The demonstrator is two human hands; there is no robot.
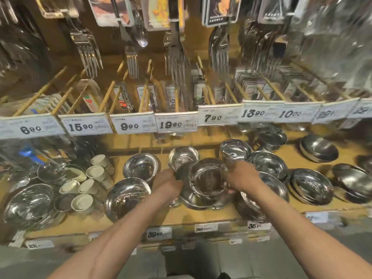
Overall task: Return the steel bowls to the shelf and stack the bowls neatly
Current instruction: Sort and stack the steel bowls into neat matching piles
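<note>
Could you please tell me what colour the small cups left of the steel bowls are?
Cream, an off-white; the cups show best in the head view.

We cannot read the blurred shelf-edge tags (159,234) at 6 o'clock; bowl stack (28,206) at 8 o'clock smeared.

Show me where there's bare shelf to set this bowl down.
Both hands, left hand and right hand, grip the held bowl. Bare wood shows along the front edge below it, and at the back between two small bowls. Cups crowd the left; plate stacks crowd the right.
</note>
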